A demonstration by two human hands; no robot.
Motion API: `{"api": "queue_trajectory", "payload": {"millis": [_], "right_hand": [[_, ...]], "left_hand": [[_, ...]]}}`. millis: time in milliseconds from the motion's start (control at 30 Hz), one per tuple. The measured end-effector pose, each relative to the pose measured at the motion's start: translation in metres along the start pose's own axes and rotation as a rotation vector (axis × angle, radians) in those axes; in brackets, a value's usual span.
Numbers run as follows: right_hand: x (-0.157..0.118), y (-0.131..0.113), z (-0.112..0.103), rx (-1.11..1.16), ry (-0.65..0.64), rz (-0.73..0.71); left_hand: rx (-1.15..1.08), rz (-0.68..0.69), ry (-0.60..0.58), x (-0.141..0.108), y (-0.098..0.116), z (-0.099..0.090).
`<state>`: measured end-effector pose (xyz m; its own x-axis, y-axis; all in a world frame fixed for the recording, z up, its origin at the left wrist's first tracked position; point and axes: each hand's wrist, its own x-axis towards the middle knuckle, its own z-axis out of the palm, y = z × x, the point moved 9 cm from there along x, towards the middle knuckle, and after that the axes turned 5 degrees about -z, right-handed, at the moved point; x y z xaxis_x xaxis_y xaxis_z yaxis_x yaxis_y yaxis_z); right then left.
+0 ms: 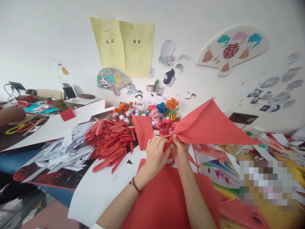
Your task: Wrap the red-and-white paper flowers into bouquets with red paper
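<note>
My left hand [157, 152] and my right hand [180, 149] are close together, both with closed fingers, gripping a sheet of red paper [209, 124] that is pinched narrow between them. One wide, creased part fans out to the right of my hands, and a smaller red flap [144, 130] sticks out on the left. Below my forearms lies a large sheet of red paper [166, 194] over white paper [95, 194]. Left of my hands are a heap of folded red paper strips [111, 136] and a heap of folded white paper strips [69, 149].
Paper flowers [166, 125] and a striped pot [172, 117] stand against the wall behind my hands. Another person's hand [11, 116] is at the far left, near yellow-handled scissors [15, 128]. A printed bag [216, 168] and paper scraps [281, 140] lie to the right.
</note>
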<state>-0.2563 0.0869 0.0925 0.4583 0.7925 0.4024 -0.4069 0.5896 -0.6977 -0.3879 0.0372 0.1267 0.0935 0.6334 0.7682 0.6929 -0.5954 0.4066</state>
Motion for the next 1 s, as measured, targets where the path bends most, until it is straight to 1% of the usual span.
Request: {"api": "queue_trajectory", "payload": {"millis": [67,167,233,267,333,400,533,633,700,733,900,1000], "right_hand": [[-0.002,0.001,0.003,-0.014,-0.024,0.018],[-0.001,0.001,-0.003,-0.008,0.055,0.006],[0.001,0.001,-0.009,0.014,0.11,-0.017],[0.002,0.001,-0.01,0.022,0.116,-0.019],[0.003,0.004,-0.01,0.028,0.104,-0.002],[0.003,0.009,-0.009,0.043,0.077,0.05],[0.004,0.012,-0.006,0.066,0.027,0.113],[0.004,0.013,-0.002,0.094,-0.027,0.16],[0.004,0.016,0.002,0.119,-0.081,0.213],[0.003,0.017,0.004,0.124,-0.105,0.238],[-0.001,0.026,0.008,0.109,-0.17,0.325],[-0.002,0.027,0.011,0.147,-0.216,0.346]], "left_hand": [[-0.099,-0.062,-0.014,0.001,-0.004,0.001],[-0.192,-0.158,-0.013,0.002,-0.014,0.0],[-0.198,-0.176,-0.03,0.002,-0.017,0.001],[-0.2,-0.167,-0.047,0.002,-0.017,0.002],[-0.215,-0.147,-0.08,0.001,-0.015,0.006],[-0.246,-0.14,-0.089,0.001,-0.015,0.007],[-0.319,-0.095,-0.091,0.002,-0.013,0.002],[-0.376,-0.17,-0.075,0.005,-0.022,-0.005],[-0.338,-0.208,-0.052,0.006,-0.028,-0.008],[-0.292,-0.199,-0.054,0.007,-0.029,-0.008],[-0.038,-0.03,-0.166,0.003,-0.022,0.011],[0.08,0.065,-0.17,0.001,-0.019,0.014]]}}
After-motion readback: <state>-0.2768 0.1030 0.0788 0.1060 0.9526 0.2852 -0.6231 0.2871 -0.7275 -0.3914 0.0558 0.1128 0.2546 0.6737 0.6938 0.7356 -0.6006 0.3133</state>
